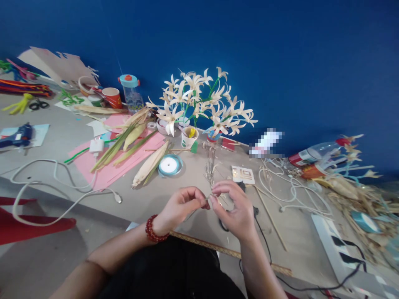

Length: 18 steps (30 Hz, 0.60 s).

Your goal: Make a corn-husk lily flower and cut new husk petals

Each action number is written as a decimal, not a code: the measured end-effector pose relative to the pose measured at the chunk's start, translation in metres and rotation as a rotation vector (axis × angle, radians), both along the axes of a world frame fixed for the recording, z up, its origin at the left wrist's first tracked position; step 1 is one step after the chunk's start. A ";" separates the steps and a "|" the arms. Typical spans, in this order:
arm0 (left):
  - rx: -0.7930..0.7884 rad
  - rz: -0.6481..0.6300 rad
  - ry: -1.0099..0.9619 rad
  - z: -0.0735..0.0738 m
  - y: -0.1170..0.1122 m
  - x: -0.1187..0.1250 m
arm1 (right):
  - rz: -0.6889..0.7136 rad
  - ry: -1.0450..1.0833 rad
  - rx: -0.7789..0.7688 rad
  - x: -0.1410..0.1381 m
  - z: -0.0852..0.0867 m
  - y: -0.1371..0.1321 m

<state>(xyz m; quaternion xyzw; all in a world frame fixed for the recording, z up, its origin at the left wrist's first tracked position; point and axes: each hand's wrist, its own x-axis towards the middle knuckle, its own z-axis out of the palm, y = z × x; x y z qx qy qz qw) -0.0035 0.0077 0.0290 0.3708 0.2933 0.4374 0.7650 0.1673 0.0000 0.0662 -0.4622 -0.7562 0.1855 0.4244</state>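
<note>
My left hand point(186, 204), with a red bead bracelet at the wrist, pinches a thin greenish strand point(208, 199) between thumb and fingertips. One end of it trails below the palm. Close beside it, my right hand point(234, 207) has thumb and forefinger closed at the strand's other side; the fingertips nearly meet. Whether the strand is wire or a plant strip I cannot make out. Just beyond the fingers lies a bunch of thin dried stems point(210, 166). A roll of pale blue ribbon point(169, 165) lies on the table to the left of them.
White husk flowers point(195, 97) stand in cups at the back, before a blue wall. Corn husks point(134, 137) lie on pink paper point(82, 168) to the left. A glue gun point(21, 135) is far left. White cables point(294, 187) and a power strip point(330, 245) occupy the right.
</note>
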 end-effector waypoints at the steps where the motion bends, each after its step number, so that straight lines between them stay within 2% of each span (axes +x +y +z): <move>1: -0.008 -0.001 -0.008 0.001 0.000 0.000 | 0.001 0.001 -0.002 0.000 0.000 0.000; 8: -0.083 -0.022 -0.124 -0.002 0.001 0.001 | 0.036 0.088 -0.056 0.005 -0.002 -0.005; 14: -0.223 -0.122 -0.275 -0.012 0.005 0.001 | -0.007 0.190 -0.058 0.005 -0.014 -0.009; 18: -0.213 -0.134 -0.273 -0.014 0.006 0.000 | -0.006 0.198 -0.056 0.002 -0.020 -0.013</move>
